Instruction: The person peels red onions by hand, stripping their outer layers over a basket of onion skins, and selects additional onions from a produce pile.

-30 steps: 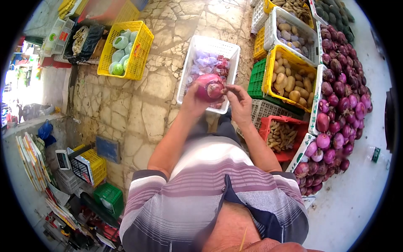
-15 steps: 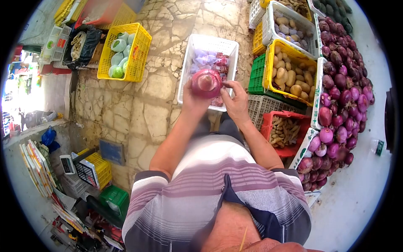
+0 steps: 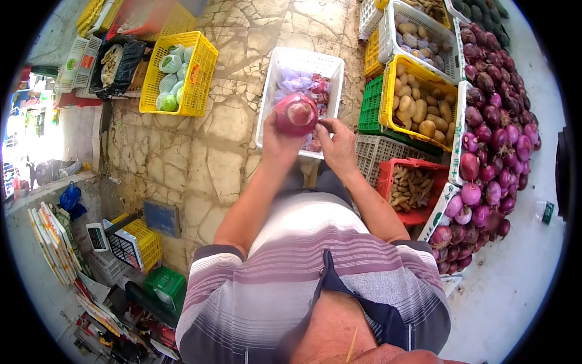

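A large red-purple onion (image 3: 296, 114) rests in my left hand (image 3: 278, 141), whose fingers wrap its left and lower side. My right hand (image 3: 338, 142) is at the onion's lower right, thumb and forefinger pinched together near its skin; whatever is between them is too small to make out. Beneath the onion stands a white plastic crate (image 3: 332, 63) on the floor, holding pale purple wrappings (image 3: 294, 84) and dark red onion skins (image 3: 319, 88). The onion hides part of the crate's contents.
On the right are a yellow crate of potatoes (image 3: 418, 110), a red crate of ginger-like roots (image 3: 412, 188) and a long heap of red onions (image 3: 496, 139). At upper left stands a yellow crate (image 3: 202, 71) with net-wrapped green produce. A scale (image 3: 97, 236) sits at lower left.
The onion has been turned in my left hand, and a different end now faces up. My right hand has shifted slightly down and left, and its fingertips have drawn closer together.
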A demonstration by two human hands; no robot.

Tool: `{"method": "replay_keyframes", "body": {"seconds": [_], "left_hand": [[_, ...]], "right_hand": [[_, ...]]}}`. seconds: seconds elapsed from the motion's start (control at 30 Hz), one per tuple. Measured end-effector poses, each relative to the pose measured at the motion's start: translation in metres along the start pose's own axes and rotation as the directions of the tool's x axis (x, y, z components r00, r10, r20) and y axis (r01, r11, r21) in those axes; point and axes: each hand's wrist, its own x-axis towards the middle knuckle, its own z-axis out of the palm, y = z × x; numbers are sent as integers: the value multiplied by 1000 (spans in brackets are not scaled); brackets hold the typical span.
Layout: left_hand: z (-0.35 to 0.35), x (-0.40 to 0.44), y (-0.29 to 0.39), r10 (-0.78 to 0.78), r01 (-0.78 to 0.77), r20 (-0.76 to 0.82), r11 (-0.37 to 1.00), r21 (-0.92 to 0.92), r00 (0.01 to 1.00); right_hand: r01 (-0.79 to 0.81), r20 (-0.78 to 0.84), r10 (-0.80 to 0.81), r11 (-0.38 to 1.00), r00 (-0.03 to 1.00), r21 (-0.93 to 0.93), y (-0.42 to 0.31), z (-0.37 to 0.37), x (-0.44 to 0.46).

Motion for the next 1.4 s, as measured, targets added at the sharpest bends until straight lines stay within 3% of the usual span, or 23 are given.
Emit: {"method": "replay_keyframes", "body": {"seconds": [0.27,0.37,0.57,0.67,0.77,0.87,1.17,1.27,1.4], "left_hand": [[6,-2,-2,-12,11,-31,1000,-22,999],[2,2,0,-7,6,-18,999,-34,1000],[16,-9,2,-64,64,23,998,-3,998],[15,-10,2,-71,71,35,997,5,997],[11,-10,1,-71,70,35,997,18,997],[3,-7,-1,-45,43,15,997,67,999],[-4,-7,-4,-36,35,2,992,121,999],[-7,-7,-4,-8,11,-20,992,124,1000],[-1,-10,-2,-28,28,1,999,32,1000]], "right_hand": [[-17,0,17,999,1000,29,1,-3,4],[-104,26,101,960,995,260,4,1,10],[-77,28,72,971,997,226,2,-6,18],[-80,95,72,993,993,89,-11,-16,19],[-38,85,33,997,996,65,-12,-18,20],[44,10,-45,996,999,77,-6,-12,19],[238,-23,-247,953,969,-190,0,-11,19],[137,23,-136,990,990,-24,5,-14,18],[92,72,-91,996,993,-14,-12,-24,20]]}}
